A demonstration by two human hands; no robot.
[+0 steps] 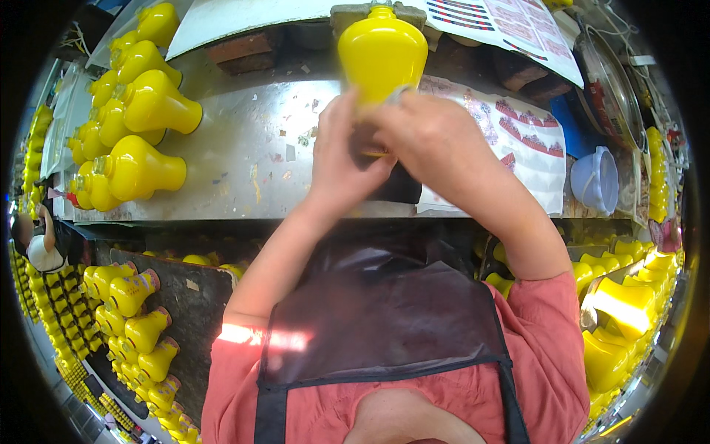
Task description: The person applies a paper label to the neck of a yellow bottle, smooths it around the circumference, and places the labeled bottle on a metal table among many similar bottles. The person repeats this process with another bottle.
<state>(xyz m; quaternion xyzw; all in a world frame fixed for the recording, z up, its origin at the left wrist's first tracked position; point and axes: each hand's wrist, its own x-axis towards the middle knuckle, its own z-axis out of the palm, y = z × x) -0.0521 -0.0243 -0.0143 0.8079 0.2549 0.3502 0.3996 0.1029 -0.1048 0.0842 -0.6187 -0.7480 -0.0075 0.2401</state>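
Observation:
A glossy yellow vase [383,55] lies on its side in front of me, its narrow neck pointing away into a grey holder [346,16]. My left hand [342,152] is curved round the left side of its near end, thumb toward the right. My right hand [429,133] is closed over the same end from the right, fingers bent and smeared by motion. A small greyish bit shows at its knuckles; what it pinches is hidden. The vase's near end is mostly covered by both hands.
Several yellow vases [159,103] lie at the table's left. Printed pattern sheets [529,137] are at the right, beside a pale bucket [594,180]. A white board [251,22] rests on bricks [240,52]. More vases [148,325] fill racks below; another person [48,248] is far left.

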